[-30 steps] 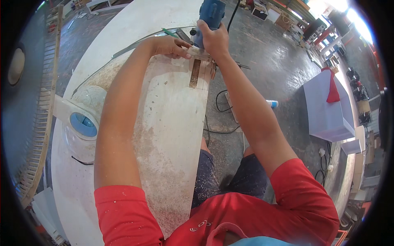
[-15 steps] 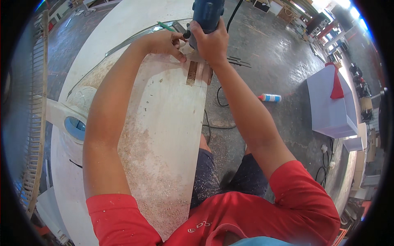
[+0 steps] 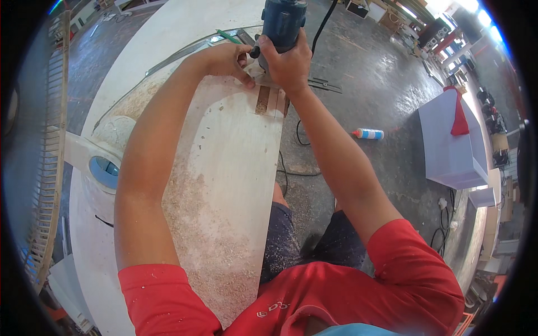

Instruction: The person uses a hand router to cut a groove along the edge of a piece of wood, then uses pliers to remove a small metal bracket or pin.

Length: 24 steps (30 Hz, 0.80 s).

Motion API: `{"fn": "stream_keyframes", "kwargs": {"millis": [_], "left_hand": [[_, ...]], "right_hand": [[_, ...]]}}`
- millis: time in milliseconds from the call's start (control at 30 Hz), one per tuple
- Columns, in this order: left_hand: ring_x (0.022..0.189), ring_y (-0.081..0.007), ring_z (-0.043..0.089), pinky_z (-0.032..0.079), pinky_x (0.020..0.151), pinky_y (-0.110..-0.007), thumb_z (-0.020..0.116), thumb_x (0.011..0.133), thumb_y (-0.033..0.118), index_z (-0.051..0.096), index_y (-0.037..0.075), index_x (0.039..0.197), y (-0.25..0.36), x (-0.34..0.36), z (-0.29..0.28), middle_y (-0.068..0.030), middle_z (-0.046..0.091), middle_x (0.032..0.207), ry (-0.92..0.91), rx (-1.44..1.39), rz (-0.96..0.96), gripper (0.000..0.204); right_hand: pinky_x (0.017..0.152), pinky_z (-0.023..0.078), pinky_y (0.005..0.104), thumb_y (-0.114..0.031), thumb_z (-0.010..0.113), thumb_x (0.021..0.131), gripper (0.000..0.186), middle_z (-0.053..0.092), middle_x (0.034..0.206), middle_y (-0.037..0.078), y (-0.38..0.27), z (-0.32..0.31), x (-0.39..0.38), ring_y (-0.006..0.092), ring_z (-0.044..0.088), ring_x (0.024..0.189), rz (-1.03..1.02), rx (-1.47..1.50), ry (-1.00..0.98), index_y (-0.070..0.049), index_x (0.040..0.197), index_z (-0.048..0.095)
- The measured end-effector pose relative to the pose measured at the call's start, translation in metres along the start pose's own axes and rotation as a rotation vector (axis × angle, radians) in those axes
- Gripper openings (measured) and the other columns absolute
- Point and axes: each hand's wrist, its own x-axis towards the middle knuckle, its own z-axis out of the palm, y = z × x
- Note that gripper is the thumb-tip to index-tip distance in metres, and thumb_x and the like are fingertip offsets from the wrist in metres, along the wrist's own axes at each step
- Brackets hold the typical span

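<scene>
A dark blue handheld router (image 3: pixel 283 25) stands on the white board (image 3: pixel 238 151) at its far right end. My right hand (image 3: pixel 288 64) is wrapped round the router's lower body. On the router's left side my left hand (image 3: pixel 227 60) has its fingers curled at the black knob (image 3: pixel 255 51) and its thumb down on the base. A narrow straight groove (image 3: pixel 262 101) is cut into the board just on the near side of the base, with pencil lines beside it. The cutter is hidden behind my hands and the base.
Wood shavings (image 3: pixel 207 246) cover the board's near part. A green pencil (image 3: pixel 228 36) and a metal square (image 3: pixel 193 47) lie beyond my left arm. A bottle (image 3: pixel 369 134) lies on the floor at right, near a white box-shaped unit (image 3: pixel 454 140). The router's black cord (image 3: pixel 322 25) trails away beyond it.
The router and my right hand have shifted very slightly toward me, and its cord has swung a little to the right. Both hands keep their hold.
</scene>
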Motion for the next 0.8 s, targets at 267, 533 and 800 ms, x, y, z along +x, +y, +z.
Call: {"fn": "stream_keyframes", "kwargs": {"millis": [267, 533, 800], "left_hand": [[0.076, -0.0121, 0.055, 0.043, 0.07, -0.031, 0.101, 0.063, 0.037, 0.064, 0.009, 0.115, 0.005, -0.003, -0.001, 0.0055, 0.052, 0.079, -0.011, 0.012, -0.017, 0.069], [0.079, -0.0124, 0.056, 0.045, 0.073, -0.032, 0.1, 0.063, 0.038, 0.063, 0.011, 0.133, 0.001, 0.002, 0.001, 0.0051, 0.053, 0.082, -0.02, 0.05, -0.041, 0.084], [0.08, -0.0131, 0.056, 0.044, 0.072, -0.032, 0.101, 0.062, 0.037, 0.062, 0.005, 0.129, 0.004, -0.003, 0.001, 0.0044, 0.053, 0.083, -0.014, 0.034, -0.027, 0.083]], "right_hand": [[0.08, 0.059, 0.047, -0.041, 0.083, 0.08, 0.06, 0.075, 0.095, 0.023, 0.001, -0.002, 0.006, 0.0422, 0.075, 0.087, 0.038, -0.005, -0.037, 0.003, 0.114, 0.062], [0.079, 0.059, 0.0473, -0.04, 0.083, 0.079, 0.056, 0.075, 0.095, 0.022, -0.001, 0.0, 0.0, 0.042, 0.075, 0.086, 0.054, 0.0, 0.003, 0.001, 0.111, 0.062], [0.078, 0.059, 0.0477, -0.039, 0.084, 0.078, 0.057, 0.074, 0.093, 0.023, 0.0, -0.001, 0.001, 0.0413, 0.074, 0.084, 0.003, 0.009, -0.015, 0.002, 0.11, 0.062]]}}
